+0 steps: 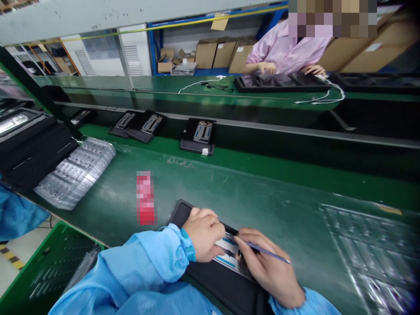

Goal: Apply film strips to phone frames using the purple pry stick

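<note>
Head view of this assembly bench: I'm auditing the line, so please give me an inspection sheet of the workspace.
surface: green bench mat, scuffed in places.
job's things: black holder under both hands, with a printed blue-and-white sheet on it; thin blue pen-like tool.
clutter: stacked clear plastic trays at left, clear plastic tray at right, blurred pink object near the hands.
grippers: left hand rests on the holder; right hand grips the tool.
cables: white cables on the far bench; nothing seen near the hands.
surroundings: co-worker in a pink smock beyond the far bench, cardboard boxes behind, green crate at lower left.
</note>
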Motion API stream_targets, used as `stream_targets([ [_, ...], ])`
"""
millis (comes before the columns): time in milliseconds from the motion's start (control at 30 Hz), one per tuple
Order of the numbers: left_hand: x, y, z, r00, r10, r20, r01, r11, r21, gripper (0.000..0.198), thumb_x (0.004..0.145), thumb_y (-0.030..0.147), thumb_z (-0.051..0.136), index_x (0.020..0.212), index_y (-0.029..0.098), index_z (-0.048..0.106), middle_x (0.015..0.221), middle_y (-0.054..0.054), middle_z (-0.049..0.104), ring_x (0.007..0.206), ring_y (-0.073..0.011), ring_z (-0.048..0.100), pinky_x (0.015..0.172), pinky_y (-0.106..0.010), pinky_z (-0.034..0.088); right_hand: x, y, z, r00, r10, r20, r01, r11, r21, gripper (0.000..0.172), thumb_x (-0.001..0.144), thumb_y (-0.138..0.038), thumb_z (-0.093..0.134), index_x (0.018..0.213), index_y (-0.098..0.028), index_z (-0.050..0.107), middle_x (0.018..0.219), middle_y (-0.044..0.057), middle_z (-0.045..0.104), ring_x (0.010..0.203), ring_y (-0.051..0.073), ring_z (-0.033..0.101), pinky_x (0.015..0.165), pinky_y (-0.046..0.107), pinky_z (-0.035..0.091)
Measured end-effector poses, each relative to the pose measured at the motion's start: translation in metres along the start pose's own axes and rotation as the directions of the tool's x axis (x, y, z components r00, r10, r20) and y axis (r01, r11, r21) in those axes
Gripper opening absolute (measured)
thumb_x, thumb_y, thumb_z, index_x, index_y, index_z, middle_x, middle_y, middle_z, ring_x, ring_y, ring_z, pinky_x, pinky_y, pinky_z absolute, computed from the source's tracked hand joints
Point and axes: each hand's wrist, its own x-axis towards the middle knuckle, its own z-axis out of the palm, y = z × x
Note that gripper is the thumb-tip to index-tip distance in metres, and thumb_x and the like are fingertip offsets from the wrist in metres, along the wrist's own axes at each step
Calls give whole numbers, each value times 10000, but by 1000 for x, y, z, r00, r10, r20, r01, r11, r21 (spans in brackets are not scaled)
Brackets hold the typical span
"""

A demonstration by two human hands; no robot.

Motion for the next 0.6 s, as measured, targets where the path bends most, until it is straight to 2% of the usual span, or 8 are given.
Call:
stream_targets([
  [133, 0, 0, -1, 1000, -4, 8, 4, 1000, -6, 332, 764, 451, 748, 903, 196, 585, 1057, -74, 650, 1229, -306, 463, 988, -466, 321, 0, 1, 1, 1000, -12, 24, 12, 1000, -10, 35, 889, -252, 620, 893, -232, 649, 859, 46, 729, 802, 189, 717, 732, 301, 585],
  [333, 0, 1, -2, 1000, 0, 5, 1, 1000, -5, 355, 755, 450, 761, 931, 194, 589, 1072, -78, 657, 1227, -305, 468, 983, -466, 321, -1, 3, 0, 993, -114, 17, 114, 993, -11, 70, 872, -195, 637, 933, -228, 643, 909, 52, 730, 847, 185, 720, 746, 291, 587],
  [600, 0, 1, -3, 1000, 2, -1, -2, 1000, -5, 354, 757, 454, 761, 919, 194, 582, 1064, -70, 658, 1230, -298, 470, 985, -458, 323, 1, 2, -1, 997, -67, 28, 67, 998, -4, 41, 872, -213, 635, 907, -230, 646, 862, 43, 731, 807, 191, 722, 737, 294, 585],
])
